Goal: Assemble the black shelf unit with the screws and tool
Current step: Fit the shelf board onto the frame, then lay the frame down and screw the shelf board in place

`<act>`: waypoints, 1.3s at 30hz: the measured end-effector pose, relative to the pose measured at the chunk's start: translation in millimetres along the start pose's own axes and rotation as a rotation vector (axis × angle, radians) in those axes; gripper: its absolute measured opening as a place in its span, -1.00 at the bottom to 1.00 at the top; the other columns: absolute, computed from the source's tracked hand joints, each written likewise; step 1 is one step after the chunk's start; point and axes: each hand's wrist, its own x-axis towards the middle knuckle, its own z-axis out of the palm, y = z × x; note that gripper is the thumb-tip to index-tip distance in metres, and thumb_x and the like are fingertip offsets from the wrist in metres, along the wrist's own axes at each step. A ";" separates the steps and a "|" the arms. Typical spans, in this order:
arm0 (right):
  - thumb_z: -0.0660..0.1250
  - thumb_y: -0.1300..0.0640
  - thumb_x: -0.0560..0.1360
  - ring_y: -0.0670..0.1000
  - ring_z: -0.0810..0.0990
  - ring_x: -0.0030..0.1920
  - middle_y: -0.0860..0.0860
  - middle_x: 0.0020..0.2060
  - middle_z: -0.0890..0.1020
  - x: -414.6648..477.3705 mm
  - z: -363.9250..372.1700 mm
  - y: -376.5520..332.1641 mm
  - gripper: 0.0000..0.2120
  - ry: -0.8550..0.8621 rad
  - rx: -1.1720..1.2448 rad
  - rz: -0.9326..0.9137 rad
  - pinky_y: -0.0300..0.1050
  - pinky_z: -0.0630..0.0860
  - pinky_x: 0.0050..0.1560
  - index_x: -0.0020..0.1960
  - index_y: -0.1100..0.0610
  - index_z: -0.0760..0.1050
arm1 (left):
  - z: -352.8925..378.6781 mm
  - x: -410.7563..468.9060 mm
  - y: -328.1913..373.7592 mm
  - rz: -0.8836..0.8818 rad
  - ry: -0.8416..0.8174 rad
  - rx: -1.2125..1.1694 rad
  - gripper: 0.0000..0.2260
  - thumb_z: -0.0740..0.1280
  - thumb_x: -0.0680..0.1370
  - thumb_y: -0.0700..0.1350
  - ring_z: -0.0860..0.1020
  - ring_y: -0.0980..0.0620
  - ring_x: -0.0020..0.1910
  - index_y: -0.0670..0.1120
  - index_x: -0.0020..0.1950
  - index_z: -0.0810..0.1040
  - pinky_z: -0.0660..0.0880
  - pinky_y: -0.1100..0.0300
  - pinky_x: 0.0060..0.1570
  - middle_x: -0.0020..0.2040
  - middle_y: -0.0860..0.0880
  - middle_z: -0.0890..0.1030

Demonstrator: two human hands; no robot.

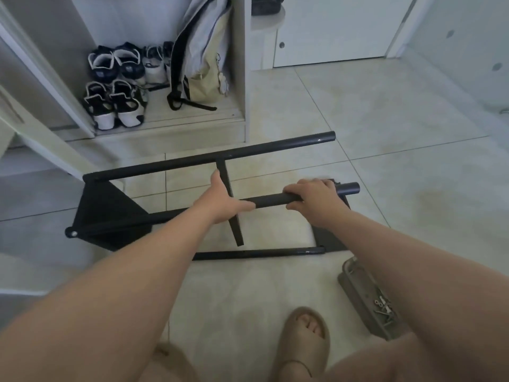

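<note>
Head view: your left hand (223, 201) clamps the crossbar (236, 230), your right hand (314, 198) curls round the tube (272, 200); you're aligning parts, and next you'll likely need screws (382, 306).

Both your arms stretched forward and down, bare forearms converging. Your left hand (220, 201) grips black tube (272, 201), thumb raised along cross strut (223, 169). Your right hand (314, 199) palm down, fingers curled over same tube, near left hand

The frame (271, 201) looks like matt black painted metal, the tiles (385, 119) pale and glossy, the tray (355, 288) dull grey plastic holding shiny metal screws (381, 306), the bag (203, 56) soft cloth.
</note>
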 end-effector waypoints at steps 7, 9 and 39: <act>0.36 0.00 0.60 0.07 0.52 0.04 -0.04 -0.04 0.59 15.9 -5.0 2.4 -0.84 -0.172 0.078 0.070 0.04 0.30 0.21 0.18 -0.09 0.57 | -12.7 14.8 1.2 -0.051 0.008 0.078 -0.68 0.29 0.62 0.00 0.54 -0.17 0.07 -0.22 0.22 0.50 0.46 0.00 0.09 0.13 -0.18 0.57; 0.39 0.01 0.58 0.07 0.57 0.01 -0.02 -0.04 0.63 16.1 -6.7 2.4 -0.84 -0.260 0.100 0.082 0.06 0.44 0.19 0.15 -0.06 0.58 | -14.8 14.0 0.2 -0.049 -0.044 0.103 -0.66 0.31 0.61 0.00 0.53 -0.18 0.11 -0.22 0.26 0.50 0.47 -0.02 0.14 0.14 -0.17 0.56; 0.40 -0.04 0.56 0.08 0.65 0.03 0.05 -0.02 0.70 -10.4 6.5 -5.3 -0.75 -0.696 -0.041 0.122 -0.05 0.52 0.03 0.16 0.08 0.64 | 9.2 -9.7 -13.4 -0.075 -0.304 0.230 -0.55 0.32 0.63 0.05 0.51 -0.20 0.31 -0.24 0.38 0.47 0.41 -0.08 0.37 0.32 -0.19 0.55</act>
